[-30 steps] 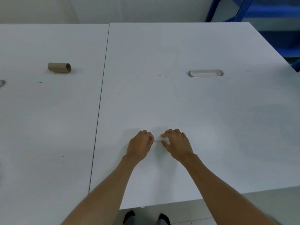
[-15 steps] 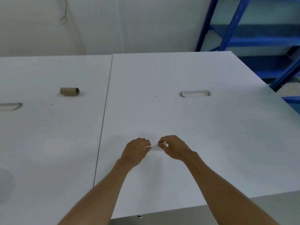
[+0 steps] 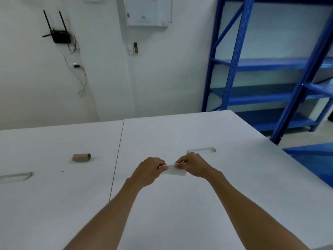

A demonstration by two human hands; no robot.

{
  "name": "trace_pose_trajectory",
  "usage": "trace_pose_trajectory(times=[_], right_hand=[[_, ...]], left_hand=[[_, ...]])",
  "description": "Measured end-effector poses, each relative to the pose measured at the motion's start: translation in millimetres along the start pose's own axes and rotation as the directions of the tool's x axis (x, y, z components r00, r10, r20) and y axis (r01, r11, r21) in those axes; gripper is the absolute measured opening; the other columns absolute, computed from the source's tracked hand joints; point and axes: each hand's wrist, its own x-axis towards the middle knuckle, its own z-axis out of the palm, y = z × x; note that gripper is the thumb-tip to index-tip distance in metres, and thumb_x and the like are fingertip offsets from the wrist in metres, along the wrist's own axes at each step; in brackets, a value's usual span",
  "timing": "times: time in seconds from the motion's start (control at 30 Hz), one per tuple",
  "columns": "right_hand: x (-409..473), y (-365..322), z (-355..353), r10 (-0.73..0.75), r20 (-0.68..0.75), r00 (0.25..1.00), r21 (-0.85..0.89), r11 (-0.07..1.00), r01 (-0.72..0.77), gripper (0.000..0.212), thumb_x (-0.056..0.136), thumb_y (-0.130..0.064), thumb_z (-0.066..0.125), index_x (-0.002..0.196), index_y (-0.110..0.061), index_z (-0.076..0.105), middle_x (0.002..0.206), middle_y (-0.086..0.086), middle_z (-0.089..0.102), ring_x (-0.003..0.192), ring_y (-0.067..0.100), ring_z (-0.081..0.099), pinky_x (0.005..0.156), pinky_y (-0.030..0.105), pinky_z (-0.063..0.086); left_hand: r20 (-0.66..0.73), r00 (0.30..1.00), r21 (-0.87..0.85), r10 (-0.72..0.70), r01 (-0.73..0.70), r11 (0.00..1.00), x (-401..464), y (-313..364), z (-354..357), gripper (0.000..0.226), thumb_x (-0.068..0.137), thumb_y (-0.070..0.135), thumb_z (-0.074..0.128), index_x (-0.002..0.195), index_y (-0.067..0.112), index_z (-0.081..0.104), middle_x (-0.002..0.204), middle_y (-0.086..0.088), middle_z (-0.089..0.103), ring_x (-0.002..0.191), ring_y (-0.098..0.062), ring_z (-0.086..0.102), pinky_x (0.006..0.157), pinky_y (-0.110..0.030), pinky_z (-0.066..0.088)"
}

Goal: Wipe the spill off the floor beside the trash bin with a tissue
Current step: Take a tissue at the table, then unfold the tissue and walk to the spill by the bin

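Observation:
A small white tissue is held stretched between both hands just above the white table. My left hand pinches its left edge. My right hand pinches its right edge between thumb and fingers. No trash bin and no spill show in the head view.
A brown cardboard tube lies on the left table. Cable slots are cut into the tabletops. Blue metal shelving stands at the right behind the table. A router with dangling cables hangs on the white wall.
The view has tilted upward, revealing the wall and shelving. Both hands have lifted the tissue off the table and drawn it out between them.

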Motion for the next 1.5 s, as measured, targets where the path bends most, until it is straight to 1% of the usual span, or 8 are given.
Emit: trace_pose_trajectory(times=[0.13,0.27,0.4,0.63,0.73,0.9,1.3,1.5], right_hand=[[-7,-11,-38,-0.007,-0.082,0.997,0.029,1.000,0.009,0.013,0.089,-0.032,0.072,0.097,-0.025,0.079,0.088,-0.010,0.075,0.082,0.004,0.066,0.070,0.017,0.051],[-21,-20,-68,-0.004,-0.130,0.992,0.026,1.000,0.008,0.017,0.090,-0.033,0.071,0.100,-0.023,0.078,0.092,-0.008,0.074,0.085,0.009,0.067,0.078,0.027,0.056],[-49,-25,-90,0.035,-0.225,0.974,0.078,0.997,-0.018,0.013,0.090,-0.030,0.071,0.098,-0.024,0.078,0.091,-0.007,0.074,0.082,0.013,0.066,0.069,0.023,0.052],[-121,-23,-104,0.200,-0.416,0.887,0.184,0.974,-0.134,0.025,0.094,-0.026,0.066,0.112,-0.012,0.074,0.099,0.000,0.071,0.091,0.019,0.066,0.073,0.020,0.057],[-165,-24,-104,0.287,-0.495,0.820,0.244,0.952,-0.186,0.024,0.094,-0.028,0.066,0.110,-0.013,0.075,0.098,0.001,0.071,0.092,0.020,0.065,0.074,0.022,0.056],[-229,-26,-109,0.340,-0.548,0.764,0.225,0.940,-0.257,0.016,0.093,-0.028,0.067,0.098,-0.018,0.077,0.090,0.005,0.070,0.089,0.023,0.064,0.075,0.028,0.055],[-465,-33,-124,0.494,-0.742,0.454,0.334,0.858,-0.389,0.022,0.093,-0.027,0.068,0.103,-0.009,0.076,0.092,0.015,0.072,0.079,0.022,0.064,0.070,0.027,0.056],[-600,-52,-123,0.542,-0.786,0.297,0.409,0.817,-0.406,0.030,0.094,-0.029,0.066,0.113,-0.006,0.072,0.098,0.010,0.074,0.091,0.025,0.070,0.076,0.029,0.056]], left_hand=[[-0.054,0.999,-0.206,-0.009,-0.002,0.979,13,26,-24,0.023,0.093,0.039,0.058,0.082,0.023,0.070,0.078,0.003,0.069,0.073,-0.020,0.062,0.070,-0.041,0.051],[-0.089,0.996,-0.412,0.011,-0.047,0.910,22,58,-36,0.016,0.083,0.035,0.074,0.096,0.027,0.075,0.091,0.009,0.074,0.086,-0.011,0.066,0.073,-0.023,0.051],[-0.044,0.993,-0.475,0.110,-0.117,0.872,32,87,-45,0.008,0.083,0.028,0.073,0.084,0.022,0.078,0.078,0.001,0.075,0.076,-0.015,0.067,0.069,-0.023,0.047],[0.058,0.952,-0.561,0.300,-0.218,0.799,32,132,-36,0.014,0.086,0.030,0.070,0.083,0.019,0.078,0.076,0.000,0.077,0.071,-0.007,0.063,0.066,-0.019,0.046],[0.109,0.913,-0.585,0.394,-0.261,0.768,28,160,-25,0.015,0.087,0.029,0.069,0.088,0.017,0.078,0.076,-0.001,0.077,0.070,-0.006,0.062,0.061,-0.013,0.044],[0.176,0.838,-0.605,0.516,-0.321,0.728,14,210,-10,0.019,0.088,0.029,0.069,0.096,0.014,0.077,0.080,-0.002,0.077,0.077,-0.010,0.063,0.070,-0.021,0.047],[0.232,0.576,-0.685,0.784,-0.476,0.552,-88,384,50,0.022,0.089,0.026,0.068,0.104,0.011,0.075,0.082,-0.001,0.075,0.074,-0.004,0.068,0.065,-0.014,0.050],[0.231,0.465,-0.755,0.854,-0.468,0.459,-172,482,81,0.024,0.090,0.023,0.068,0.105,0.006,0.074,0.090,-0.006,0.073,0.081,-0.013,0.070,0.068,-0.017,0.052]])
